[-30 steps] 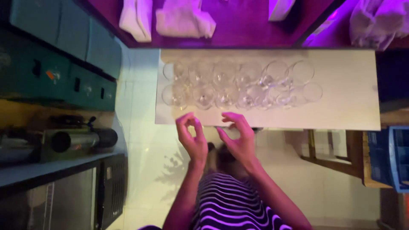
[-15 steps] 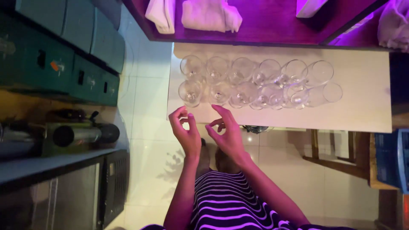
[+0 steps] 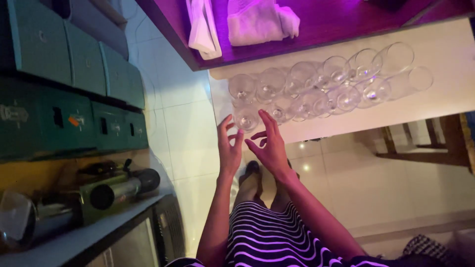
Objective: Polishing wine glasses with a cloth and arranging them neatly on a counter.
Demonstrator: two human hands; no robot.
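1. Nearest glass (image 3: 246, 118) stands at the white table's (image 3: 445, 99) front-left corner; thin, fragile, likely slick, so I'd grip the bowl sides.
2. My left hand (image 3: 228, 148) and right hand (image 3: 267, 143) are both open, empty, just short of it.
3. More glasses (image 3: 336, 84) crowd touching behind; folded towels (image 3: 257, 20) lie on the purple counter (image 3: 346, 20) beyond.

The right hand (image 3: 271, 148) hides part of a wine glass (image 3: 278, 111) behind its fingers (image 3: 267, 121).
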